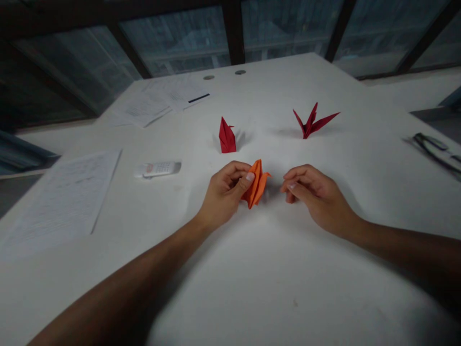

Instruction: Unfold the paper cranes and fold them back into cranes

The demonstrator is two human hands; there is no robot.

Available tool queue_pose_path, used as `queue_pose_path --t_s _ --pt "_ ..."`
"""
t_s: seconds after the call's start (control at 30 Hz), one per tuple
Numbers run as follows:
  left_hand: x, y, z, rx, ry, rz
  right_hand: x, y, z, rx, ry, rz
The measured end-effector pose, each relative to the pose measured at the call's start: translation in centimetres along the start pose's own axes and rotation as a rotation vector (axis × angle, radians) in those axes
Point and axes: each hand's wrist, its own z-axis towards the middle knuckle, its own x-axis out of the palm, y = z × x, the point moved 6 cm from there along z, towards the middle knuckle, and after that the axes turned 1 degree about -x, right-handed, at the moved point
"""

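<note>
Between the thumb and fingers of my left hand is an orange folded-paper crane, its small bent tip pointing right. My right hand is a short way to the right of the crane, not touching it. Its thumb and fingertips are drawn together, and anything between them cannot be made out. A red paper crane stands upright just beyond my left hand. Farther right, beyond my right hand, another red paper crane stands with its points spread.
On the white table, a white tube-like item lies left of my left hand. A printed sheet is at the far left, with more papers behind. Black-framed glasses rest at the right edge. Windows stand behind the table.
</note>
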Motion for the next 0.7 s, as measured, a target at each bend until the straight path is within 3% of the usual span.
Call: queue_pose_path --t_s 0.13,0.3,0.4,0.57,0.7 --pt "1.0 0.0 -0.6 -0.057 0.187 0.067 0.2 0.5 0.0 -0.015 0.047 -0.048" --pt "1.8 -0.4 -1.0 0.017 0.306 0.294 1.1 1.1 -0.3 -0.025 0.175 -0.082" --pt "2.0 -1.0 -1.2 0.126 0.281 0.462 1.2 1.1 -0.3 -0.018 0.166 -0.122" --pt "1.9 -2.3 -1.9 0.392 0.084 0.69 0.7 1.1 -0.4 -0.015 0.094 -0.085" --pt "2.9 -2.5 -2.5 0.47 0.163 0.767 0.7 0.8 -0.5 -0.02 0.135 -0.065"
